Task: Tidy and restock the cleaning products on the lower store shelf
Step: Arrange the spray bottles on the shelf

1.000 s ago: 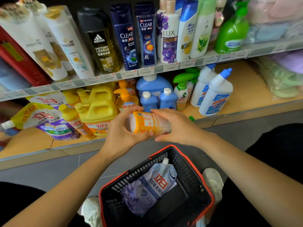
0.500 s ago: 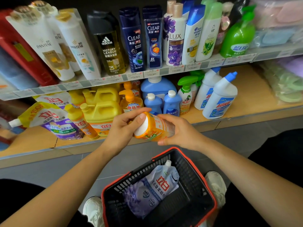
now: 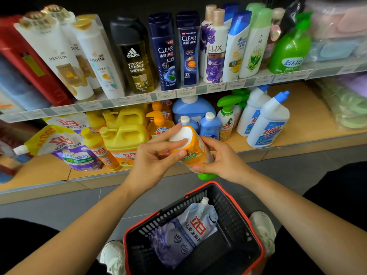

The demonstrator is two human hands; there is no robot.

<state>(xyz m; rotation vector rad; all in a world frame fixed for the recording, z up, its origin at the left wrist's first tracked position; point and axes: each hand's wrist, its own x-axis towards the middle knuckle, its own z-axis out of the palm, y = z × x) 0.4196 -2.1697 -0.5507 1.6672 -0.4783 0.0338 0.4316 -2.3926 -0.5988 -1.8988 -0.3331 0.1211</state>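
Note:
An orange-labelled bottle [image 3: 193, 150] with a white base and a green cap is held upside down in front of the lower shelf [image 3: 297, 139]. My left hand [image 3: 156, 161] grips its upper end, thumb on the white base. My right hand [image 3: 220, 161] holds its lower body from the right, the green cap poking out below. On the lower shelf stand yellow detergent jugs [image 3: 125, 135], an orange pump bottle [image 3: 158, 124], small blue bottles [image 3: 210, 126], a green spray bottle [image 3: 226, 120] and white toilet-cleaner bottles [image 3: 268, 124].
A black basket with a red rim [image 3: 250, 225] stands on the grey floor between my shoes, holding a purple and white refill pouch [image 3: 188, 231]. Refill pouches [image 3: 59, 145] lie at the shelf's left. The upper shelf carries shampoo bottles [image 3: 164, 52]. Bagged green goods [image 3: 349, 104] lie at right.
The orange bottle has turned from lying sideways to nearly upright with its white base up and rose a little towards the shelf. Both hands stayed on it.

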